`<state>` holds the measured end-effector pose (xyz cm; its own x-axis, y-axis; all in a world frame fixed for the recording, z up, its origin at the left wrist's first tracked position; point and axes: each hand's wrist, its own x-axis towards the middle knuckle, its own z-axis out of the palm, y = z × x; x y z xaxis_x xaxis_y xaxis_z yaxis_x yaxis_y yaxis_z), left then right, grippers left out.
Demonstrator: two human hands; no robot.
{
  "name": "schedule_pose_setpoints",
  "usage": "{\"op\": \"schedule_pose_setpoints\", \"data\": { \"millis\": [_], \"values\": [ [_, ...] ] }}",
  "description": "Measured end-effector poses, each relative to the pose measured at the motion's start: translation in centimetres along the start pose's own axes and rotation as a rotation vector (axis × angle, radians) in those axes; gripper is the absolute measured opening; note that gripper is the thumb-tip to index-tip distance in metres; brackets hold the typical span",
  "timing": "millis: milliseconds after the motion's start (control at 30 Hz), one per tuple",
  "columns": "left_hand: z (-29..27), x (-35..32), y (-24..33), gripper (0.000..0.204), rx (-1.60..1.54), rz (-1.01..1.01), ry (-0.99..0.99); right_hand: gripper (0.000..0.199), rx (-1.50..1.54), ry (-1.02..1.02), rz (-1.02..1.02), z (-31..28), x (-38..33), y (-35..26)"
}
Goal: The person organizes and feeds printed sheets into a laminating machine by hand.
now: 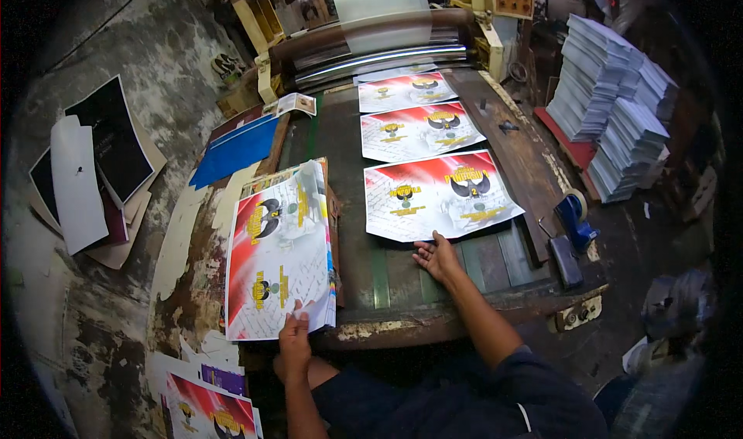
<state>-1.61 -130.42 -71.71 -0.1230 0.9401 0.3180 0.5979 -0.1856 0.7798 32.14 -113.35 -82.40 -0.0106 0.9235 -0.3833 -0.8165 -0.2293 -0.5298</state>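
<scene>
Reaching both arms over the worn desk (348, 288), you have your right hand (443, 265) at the near edge of a printed sheet (433, 195) lying on it. That sheet is glossy white, with a red band across its far side, yellow lettering, dark winged emblems and pale grey script-like lines; its near right corner bends outward to a point. The fingers (422, 255) of this hand are parted, with the thumb at the paper's edge. Beyond it, more sheets (422, 133) of the same print run in a row toward the metal rollers (379, 64). Your left hand (295, 350) is at the near edge of a sheet pile (271, 288) on your left, whose top print is turned sideways, its red along the left and its near right corner curling. The fingers there are bent over the paper; whether they pinch it, you cannot tell from this view. A blue sheet (240, 154) lies past the pile, and a blue tape dispenser (574, 221) sits near the right edge.
</scene>
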Motion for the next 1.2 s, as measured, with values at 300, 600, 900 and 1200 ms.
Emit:
{"op": "schedule_pose_setpoints", "data": {
  "millis": [300,600,900,1200],
  "values": [
    [-0.5,-1.7,4.0,0.029,0.021,-0.026,-0.041,0.043,-0.199,-0.261,0.098,3.1,-8.8,0.0],
    [0.3,-1.3,8.2,0.05,0.34,0.482,-0.304,0.031,-0.42,-0.273,0.194,-1.4,-15.9,2.2],
    [-0.7,0.1,2.3,0.088,0.545,0.309,-0.31,0.032,-0.224,-0.05,0.288,-4.1,-18.7,4.5],
    [-1.4,0.2,1.2,0.044,-0.006,0.148,-0.261,0.038,-0.158,0.048,0.242,-3.6,-15.0,1.6]
  ]
}}
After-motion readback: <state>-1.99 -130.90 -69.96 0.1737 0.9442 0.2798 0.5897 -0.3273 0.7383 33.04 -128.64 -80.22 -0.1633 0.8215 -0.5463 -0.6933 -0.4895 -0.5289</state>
